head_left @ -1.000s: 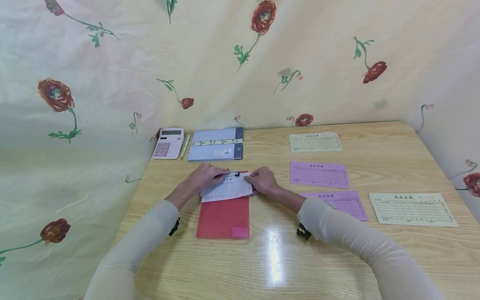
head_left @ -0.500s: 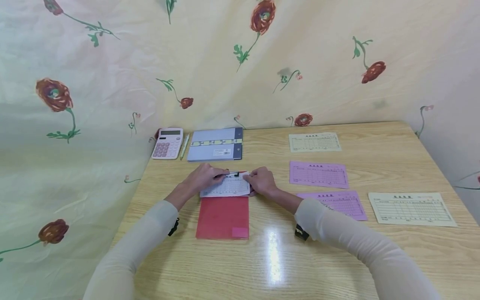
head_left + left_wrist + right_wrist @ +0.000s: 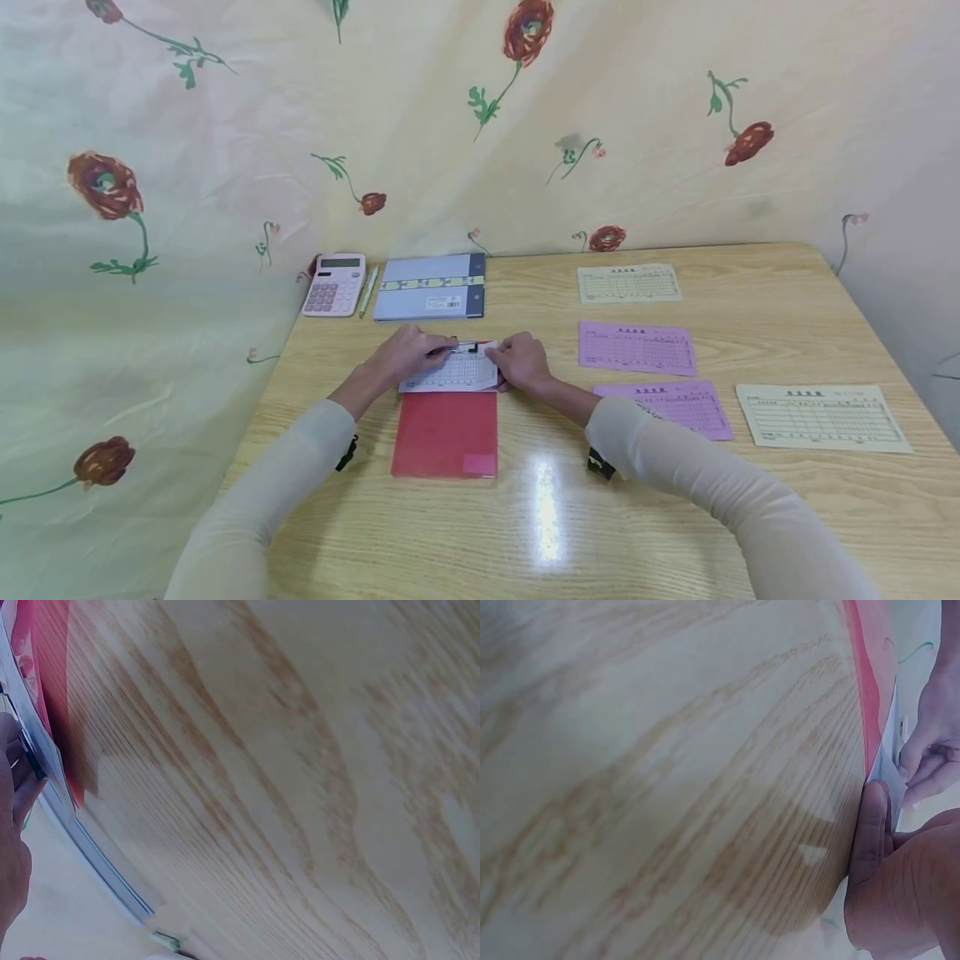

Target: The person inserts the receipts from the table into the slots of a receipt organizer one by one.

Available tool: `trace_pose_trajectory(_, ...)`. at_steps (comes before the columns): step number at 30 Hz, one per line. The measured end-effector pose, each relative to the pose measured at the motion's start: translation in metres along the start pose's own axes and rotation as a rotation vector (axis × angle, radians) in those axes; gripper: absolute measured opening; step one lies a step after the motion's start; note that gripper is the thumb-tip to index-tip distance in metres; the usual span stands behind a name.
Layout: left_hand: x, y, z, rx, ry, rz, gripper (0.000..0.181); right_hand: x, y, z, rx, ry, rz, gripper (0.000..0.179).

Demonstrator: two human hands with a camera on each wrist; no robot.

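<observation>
A red folder with a pink label lies on the wooden table, a black-and-silver clip at its far end. My left hand pinches the clip's end with thumb and fingers. Under the clip lies a white printed form, roughly square with the folder. My right hand pinches the form's right edge, thumb on top. In the left wrist view the left fingers are at the dark clip. The right wrist view has the right hand at the paper's edge, with the folder beyond.
Behind the folder sit a blue notebook, a pen and a pink calculator. To the right lie two purple forms and two pale green forms. A flowered cloth hangs along the table's back edge.
The form's tilted near edge has come up and levelled, and its right edge has shifted left into line with the folder. Both hands stay at almost the same spots.
</observation>
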State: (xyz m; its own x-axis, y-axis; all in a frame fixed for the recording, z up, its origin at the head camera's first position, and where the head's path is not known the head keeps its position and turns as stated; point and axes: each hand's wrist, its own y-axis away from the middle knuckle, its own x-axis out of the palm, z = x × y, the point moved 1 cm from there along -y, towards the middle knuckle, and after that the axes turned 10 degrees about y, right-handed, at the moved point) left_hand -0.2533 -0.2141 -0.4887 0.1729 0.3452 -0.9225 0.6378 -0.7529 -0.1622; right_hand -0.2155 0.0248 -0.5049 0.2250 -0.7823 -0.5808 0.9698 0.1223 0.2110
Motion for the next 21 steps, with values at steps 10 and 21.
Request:
trace_pose_trajectory(10,0.0005,0.0004,0.0000,0.013,-0.002,-0.007,0.023,0.0011,-0.0009,-0.0003,-0.013,0.003,-0.008,0.028)
trace_pose_trajectory(21,0.0031,0.0002,0.0007,-0.001,-0.011,0.000,0.027,-0.0019,0.0020,0.0024,-0.009,0.011,0.000,0.029)
